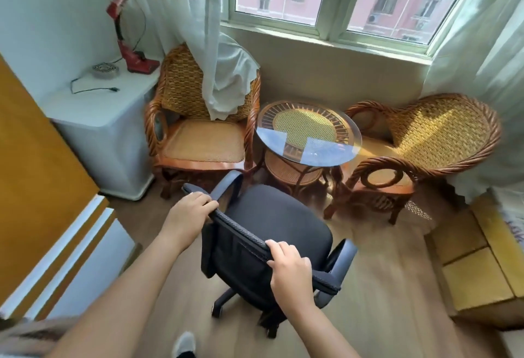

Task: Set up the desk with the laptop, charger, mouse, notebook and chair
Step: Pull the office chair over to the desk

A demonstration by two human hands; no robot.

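A black office chair [272,224] with grey armrests and a wheeled base stands on the wooden floor in front of me, its backrest turned toward me. My left hand [188,210] grips the left end of the backrest's top edge. My right hand [289,269] grips the same edge further right. No laptop, charger, mouse or notebook is in view.
Two wicker armchairs [198,130] [425,142] flank a round glass-topped table [309,133] under the window. A white cabinet [107,130] with a red lamp [127,34] stands at left. An orange and white unit [42,187] fills the left edge, yellow boxes [482,261] the right.
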